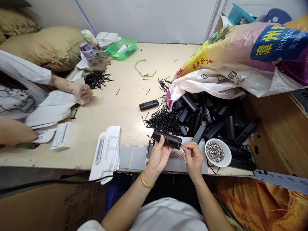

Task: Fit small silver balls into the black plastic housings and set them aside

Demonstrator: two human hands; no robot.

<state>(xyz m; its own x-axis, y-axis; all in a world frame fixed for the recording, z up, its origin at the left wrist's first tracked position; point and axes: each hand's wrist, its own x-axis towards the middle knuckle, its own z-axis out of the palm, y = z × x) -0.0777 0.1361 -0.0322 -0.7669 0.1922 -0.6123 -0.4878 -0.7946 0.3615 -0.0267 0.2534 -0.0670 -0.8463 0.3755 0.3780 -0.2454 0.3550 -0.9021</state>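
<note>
Head view: the left hand (160,157) has its thumb and fingers clamped on a ridged black case (167,138), held over the near edge of the table (130,112). The right hand (193,157) is at the case's three o'clock end, thumb and forefinger together on a tiny part (182,145), too small to make out clearly. Taking the held case as the clock's centre, a heap of thin black sticks (163,122) lies at twelve and a loose case (148,105) at eleven. A pile of similar cases (216,128) sits at two, below a printed bag (228,61) at one. Between three and four stands a white bowl (229,157) of small metal pieces (215,151). A stack of printed cards (108,154) lies between eight and nine. At ten, a co-worker's hand (85,93) grips a pale box (79,86)
</note>
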